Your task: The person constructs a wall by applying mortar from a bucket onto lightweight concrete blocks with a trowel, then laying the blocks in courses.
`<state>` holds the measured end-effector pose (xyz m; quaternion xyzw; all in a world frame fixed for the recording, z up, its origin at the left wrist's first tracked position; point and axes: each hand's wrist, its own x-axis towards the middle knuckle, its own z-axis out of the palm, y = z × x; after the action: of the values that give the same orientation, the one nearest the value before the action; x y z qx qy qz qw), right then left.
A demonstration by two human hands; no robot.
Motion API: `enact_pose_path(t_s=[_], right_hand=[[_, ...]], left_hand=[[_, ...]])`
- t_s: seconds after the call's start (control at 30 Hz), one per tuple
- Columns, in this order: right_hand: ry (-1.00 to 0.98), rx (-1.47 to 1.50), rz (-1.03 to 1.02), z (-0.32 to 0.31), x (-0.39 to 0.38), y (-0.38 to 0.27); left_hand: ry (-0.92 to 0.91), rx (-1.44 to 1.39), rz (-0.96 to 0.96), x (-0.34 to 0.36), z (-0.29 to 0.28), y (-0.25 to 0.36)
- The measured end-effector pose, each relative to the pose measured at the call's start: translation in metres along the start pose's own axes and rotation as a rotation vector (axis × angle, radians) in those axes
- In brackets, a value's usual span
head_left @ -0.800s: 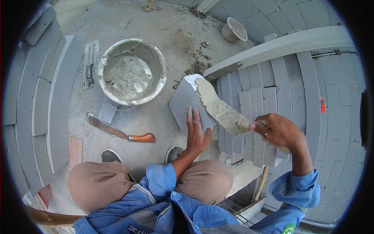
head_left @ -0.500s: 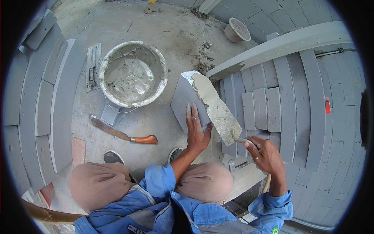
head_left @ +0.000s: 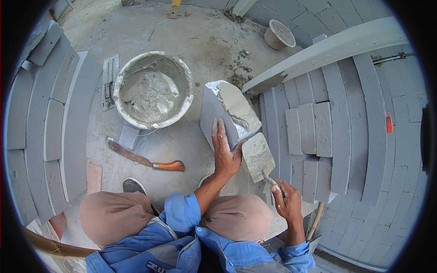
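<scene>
A grey masonry block (head_left: 214, 111) stands before me, its narrow face partly coated with wet mortar (head_left: 237, 107). My left hand (head_left: 226, 157) lies open against the block's broad side, fingers stretched flat and thumb by its near edge. Closed round a handle, my right hand (head_left: 287, 200) holds a trowel (head_left: 258, 157). Mortar smears the trowel's blade, which is just off the block's near corner. A white-rimmed bucket of wet mortar (head_left: 154, 91) sits to the left, beyond a large knife (head_left: 145, 159) with a wooden handle.
A flat metal float (head_left: 109, 82) lies left of the bucket. Stacked grey blocks line the left (head_left: 75, 123) and right (head_left: 323, 127). A long pale beam (head_left: 323, 50) slants across the upper right, near a small bucket (head_left: 279, 34). A taut string runs along the floor.
My right hand has drawn the trowel back toward me and down off the block's narrow face, leaving a mortar layer there. My left hand stays on the block, shifted slightly left.
</scene>
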<state>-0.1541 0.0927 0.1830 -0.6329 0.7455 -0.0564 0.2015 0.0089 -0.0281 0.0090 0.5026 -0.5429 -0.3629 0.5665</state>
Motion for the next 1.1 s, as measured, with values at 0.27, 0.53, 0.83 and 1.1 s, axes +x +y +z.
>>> enact_pose_path(t_s=[0.27, 0.53, 0.83, 1.1], right_hand=[[0.403, -0.085, -0.195, -0.012, 0.015, 0.001], [0.439, 0.023, -0.266, 0.034, 0.140, 0.018], [0.352, 0.114, -0.554, 0.101, 0.227, 0.027], [0.415, -0.020, -0.519, 0.085, 0.214, 0.043]], left_hand=[[0.020, 0.000, -0.074, -0.004, 0.007, 0.001], [0.002, 0.025, -0.050, -0.009, 0.004, -0.001], [-0.012, 0.026, -0.070, -0.010, 0.002, 0.000], [0.002, 0.014, -0.040, -0.012, 0.003, 0.000]])
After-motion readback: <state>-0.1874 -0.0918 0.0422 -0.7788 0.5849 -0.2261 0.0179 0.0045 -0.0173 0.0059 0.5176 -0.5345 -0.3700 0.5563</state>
